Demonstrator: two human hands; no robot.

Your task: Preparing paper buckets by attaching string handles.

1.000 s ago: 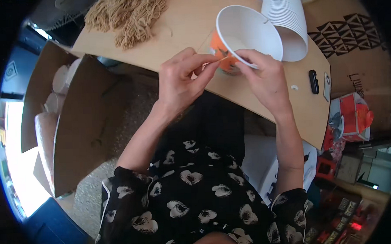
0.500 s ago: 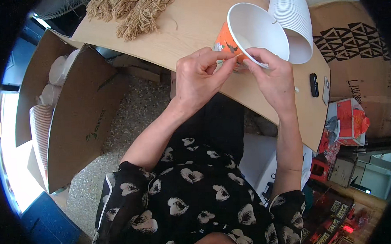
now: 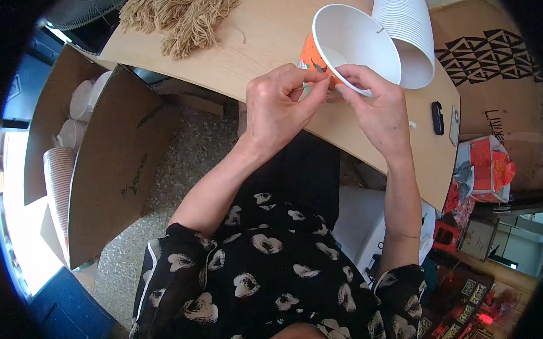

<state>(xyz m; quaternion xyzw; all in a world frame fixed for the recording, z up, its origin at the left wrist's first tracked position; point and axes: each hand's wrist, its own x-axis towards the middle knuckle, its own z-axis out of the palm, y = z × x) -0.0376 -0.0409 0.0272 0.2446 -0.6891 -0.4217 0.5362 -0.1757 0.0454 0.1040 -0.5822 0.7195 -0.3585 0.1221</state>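
Note:
A large paper bucket (image 3: pixel 372 49), white inside with an orange printed outer wall, lies tilted on the table with its mouth toward me. My right hand (image 3: pixel 374 100) grips the near rim, some fingers inside the mouth and others at the outer wall. Close against that outer wall, my left hand (image 3: pixel 284 100) is closed in a pinch, its fingertips meeting those of the right hand. What the left fingertips hold is too small to make out. A short tan cord end (image 3: pixel 381 30) shows at the rim's far right side.
A stack of white paper buckets (image 3: pixel 402 21) lies just right of the bucket. Bundled tan cords (image 3: pixel 182 20) rest on the table's far left. A black cutter-like object (image 3: pixel 437 117) lies near the right edge. At left stands a cardboard box (image 3: pixel 112 157) holding stacked cups (image 3: pixel 57 177).
The bucket has tipped very slightly to the left. My left fingertips have shifted a little along its outer wall, and my right hand keeps its grip on the rim.

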